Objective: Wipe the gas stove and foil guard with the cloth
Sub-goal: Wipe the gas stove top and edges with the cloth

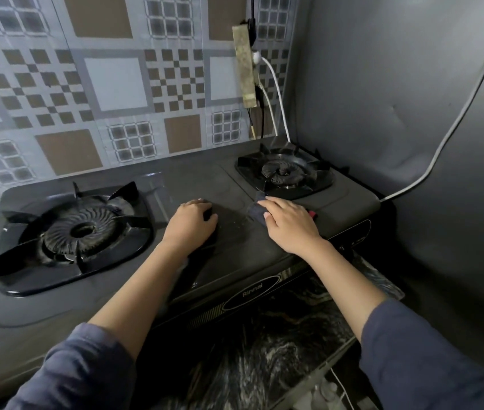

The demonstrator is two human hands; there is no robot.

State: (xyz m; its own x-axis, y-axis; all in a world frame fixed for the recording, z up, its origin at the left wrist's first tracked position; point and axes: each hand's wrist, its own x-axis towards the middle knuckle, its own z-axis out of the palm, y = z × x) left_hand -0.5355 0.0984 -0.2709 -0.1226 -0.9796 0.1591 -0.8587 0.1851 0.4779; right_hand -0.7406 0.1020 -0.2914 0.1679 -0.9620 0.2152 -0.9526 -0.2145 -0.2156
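— Where's the cloth (260, 211)?

— Under my right hand (289, 224), on the top of the gas stove (234, 255) between the two burners, just in front of the right burner (286, 173). It's dark, and only its far edge and a bit beside my thumb show; a small red bit peeks out on the far right side of my hand.

— Are you gripping it?

— My fingers lie flat and together over it, pressing it down onto the stove top rather than curling round it. So it's pinned under the palm, not clutched.

— And your left hand (192, 224)?

— It rests on the middle of the stove top, close to the right one but not touching it. The fingers are curled downwards over something dark; I cannot tell whether that is an object or only shadow, so I cannot tell what the grip is.

— What about the foil guard (412, 99)?

— The plain grey sheet stands upright along the right side of the stove, with a grey cable (453, 128) draped across it. Neither hand touches it. The left burner (72, 232) sits well to the left of my hands, and a patterned wall (101, 84) runs behind the stove.
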